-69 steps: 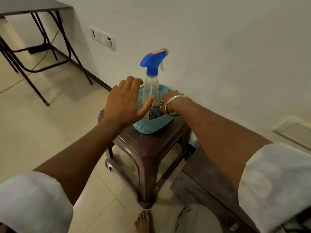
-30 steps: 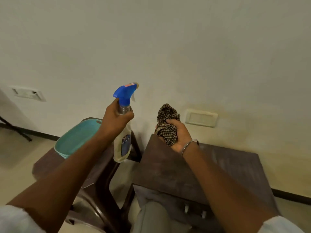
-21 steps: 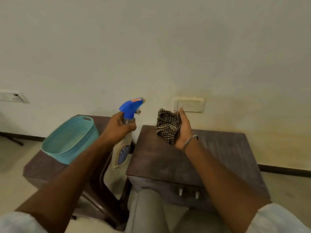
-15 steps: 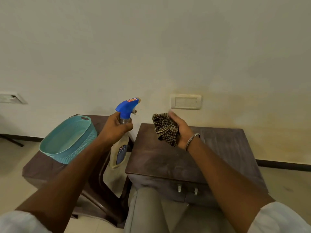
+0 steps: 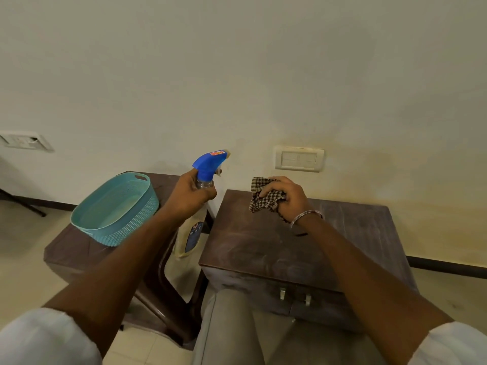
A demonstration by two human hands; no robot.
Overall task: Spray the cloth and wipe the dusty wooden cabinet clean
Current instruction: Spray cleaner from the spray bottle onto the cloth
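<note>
My left hand (image 5: pixel 188 194) grips the neck of a clear spray bottle (image 5: pixel 193 233) with a blue trigger head (image 5: pixel 209 164); the nozzle points right, toward the cloth. My right hand (image 5: pixel 286 197) holds a bunched brown-and-white checked cloth (image 5: pixel 259 197) above the far left part of the cabinet top. The dark wooden cabinet (image 5: pixel 290 248) stands against the wall, with pale dust smears on its top and two small metal handles (image 5: pixel 293 296) on its front.
A teal plastic basket (image 5: pixel 116 209) stands on a dark brown stool (image 5: pixel 68 254) to the left of the cabinet. A switch plate (image 5: pixel 299 158) sits on the wall behind the cabinet, another (image 5: pixel 23 140) at far left. My knees (image 5: pixel 237 333) are below the cabinet front.
Both hands took the bottle and cloth out of the basket and moved right, over the cabinet. In the last half second my right hand turned over and closed around the cloth.
</note>
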